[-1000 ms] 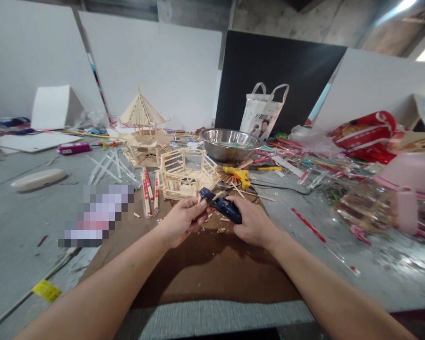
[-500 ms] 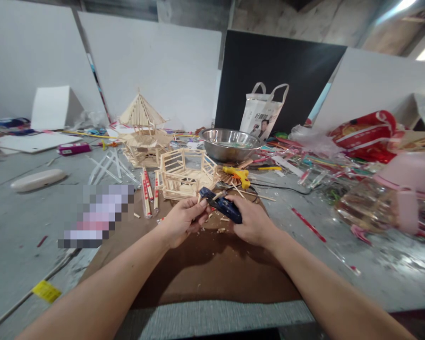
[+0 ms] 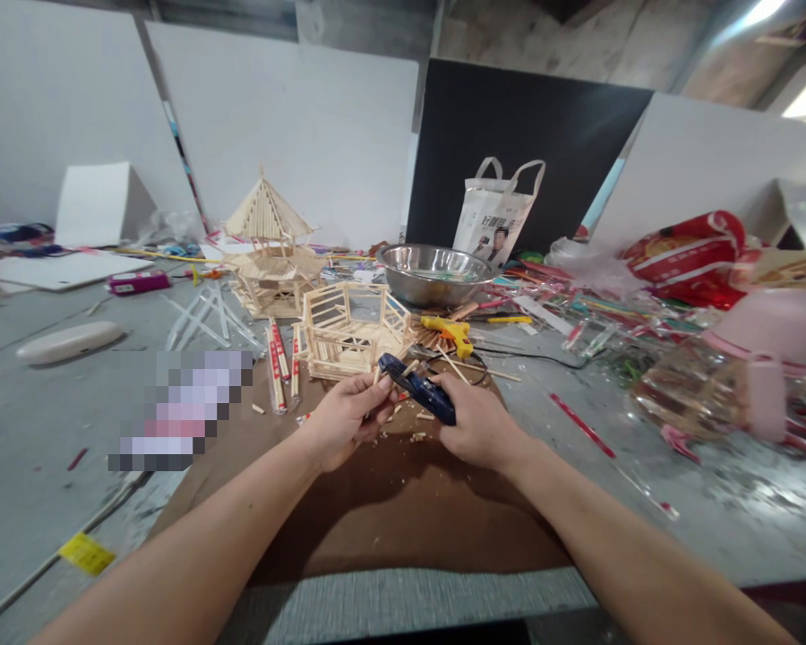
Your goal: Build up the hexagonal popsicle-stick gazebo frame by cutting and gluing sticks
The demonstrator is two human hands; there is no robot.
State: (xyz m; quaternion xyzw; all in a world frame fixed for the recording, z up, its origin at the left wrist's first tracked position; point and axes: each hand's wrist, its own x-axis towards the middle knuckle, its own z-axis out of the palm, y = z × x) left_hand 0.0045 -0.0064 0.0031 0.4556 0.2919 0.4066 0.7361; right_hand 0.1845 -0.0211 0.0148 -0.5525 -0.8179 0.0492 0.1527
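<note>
Trimming | left hand (image 3: 341,419) pinches wooden stick (image 3: 411,368) | right hand (image 3: 478,423) grips blue cutters (image 3: 417,389) closed around it | a clean cut likely needs a steady hold

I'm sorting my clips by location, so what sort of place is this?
Probably a craft or model-making workshop: a stick-built model house stands on the table, a glue gun lies beside a steel bowl, and the right hand holds blue cutters against a stick pinched in the left hand.
</note>
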